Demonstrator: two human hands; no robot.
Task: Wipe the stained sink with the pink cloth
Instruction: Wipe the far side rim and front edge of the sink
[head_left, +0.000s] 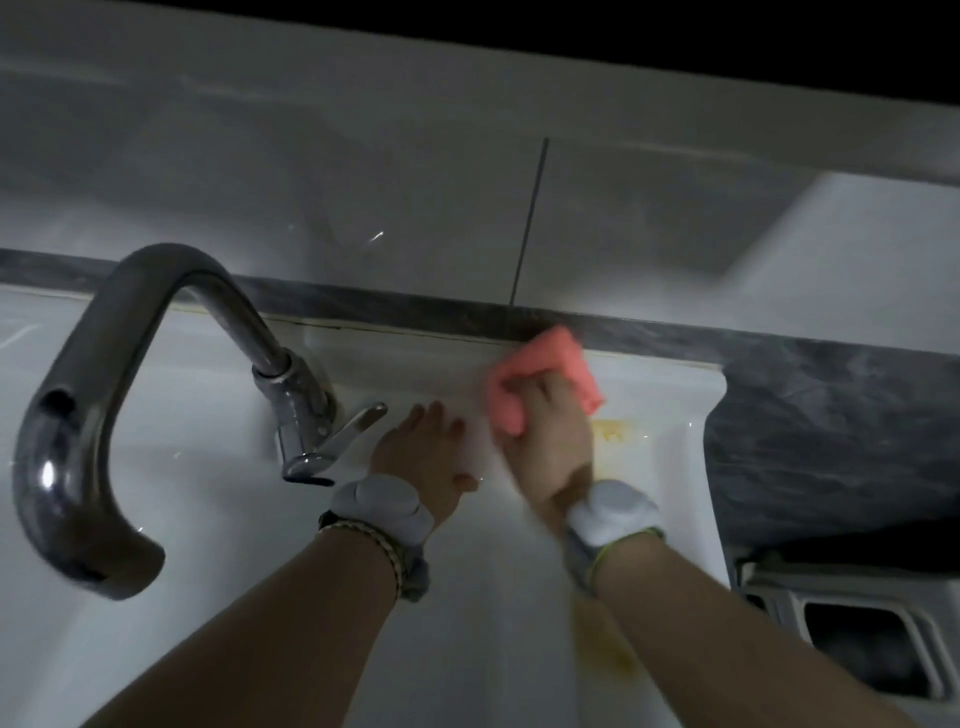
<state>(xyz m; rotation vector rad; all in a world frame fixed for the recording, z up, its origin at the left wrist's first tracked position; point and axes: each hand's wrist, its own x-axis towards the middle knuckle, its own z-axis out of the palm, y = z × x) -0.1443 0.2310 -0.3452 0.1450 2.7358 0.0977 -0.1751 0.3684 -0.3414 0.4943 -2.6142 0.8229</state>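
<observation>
- A yellow stain (608, 644) smears the white sink (208, 493) close to me, by my right arm.
- Each of my wrists wears a grey band (382, 506).
- My left hand (421, 457) lies flat on the sink, fingers straight, next to the tap (104, 389).
- My right hand (550, 441) is curled tight round the pink cloth (545, 374) — bunched up, blurry, pressed on the sink's back edge.
- Another yellow spot (610, 431) sits just right of that hand.
- Behind — a dark counter strip (831, 364) and grey wall tiles (363, 182).

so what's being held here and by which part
The right hand grips the pink cloth by its bunched near edge; the left hand holds nothing and rests flat on the sink.
</observation>
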